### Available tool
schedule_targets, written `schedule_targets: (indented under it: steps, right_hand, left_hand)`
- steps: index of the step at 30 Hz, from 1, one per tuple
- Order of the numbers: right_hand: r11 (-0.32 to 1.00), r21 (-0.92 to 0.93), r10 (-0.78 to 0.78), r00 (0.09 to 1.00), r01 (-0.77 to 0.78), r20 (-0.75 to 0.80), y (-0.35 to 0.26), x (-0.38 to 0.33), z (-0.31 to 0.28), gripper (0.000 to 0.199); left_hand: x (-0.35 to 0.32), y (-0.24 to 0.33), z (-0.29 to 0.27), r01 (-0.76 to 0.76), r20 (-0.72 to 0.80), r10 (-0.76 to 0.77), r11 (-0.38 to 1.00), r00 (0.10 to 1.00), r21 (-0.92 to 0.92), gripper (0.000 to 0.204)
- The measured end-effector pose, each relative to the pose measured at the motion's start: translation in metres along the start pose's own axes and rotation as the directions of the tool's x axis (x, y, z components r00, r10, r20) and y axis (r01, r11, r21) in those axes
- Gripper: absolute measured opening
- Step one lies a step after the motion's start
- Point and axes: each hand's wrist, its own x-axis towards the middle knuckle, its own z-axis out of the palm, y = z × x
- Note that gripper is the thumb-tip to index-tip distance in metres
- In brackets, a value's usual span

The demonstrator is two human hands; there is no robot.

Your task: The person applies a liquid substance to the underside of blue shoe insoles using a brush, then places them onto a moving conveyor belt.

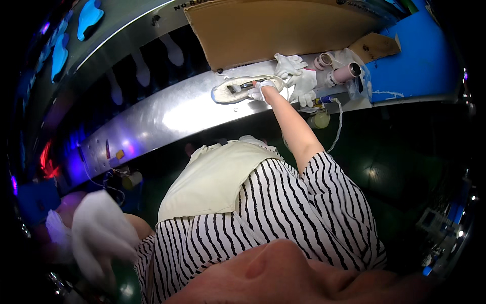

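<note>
My right hand (260, 91), partly covered by a white glove, reaches over the metal ledge. It grips a flat brush (247, 85) by its dark handle. The bristle end lies inside a whitish oval dish (220, 97), which is smeared with pale residue. My fingers hide part of the handle. Far from the dish, my left hand (101, 228) is raised at the lower left in a white glove. Motion smears it, so its fingers and anything in them cannot be made out.
Loose white gloves (306, 81) and a pink tumbler (346, 73) lie right of the dish. Behind stands a cardboard sheet (273, 35); a blue surface (415, 61) is at right. Blue sole-shaped pieces (89, 19) rest on the conveyor, and pale ones (141, 71) below it.
</note>
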Motion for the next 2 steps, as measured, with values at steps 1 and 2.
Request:
schedule_targets:
  steps: [1, 2]
  right_hand:
    - [0.999, 0.001, -0.034, 0.999, 0.034, -0.032, 0.003, 0.000, -0.012, 0.028]
    - [1.000, -0.024, -0.004, 0.999, 0.004, -0.036, 0.012, -0.002, -0.026, 0.028]
  left_hand:
    - [0.020, -0.001, -0.001, 0.014, 0.145, -0.010, 0.999, 0.989, -0.030, 0.012]
    - [0.027, -0.003, 0.006, -0.002, 0.119, -0.003, 0.999, 0.993, 0.044, 0.012]
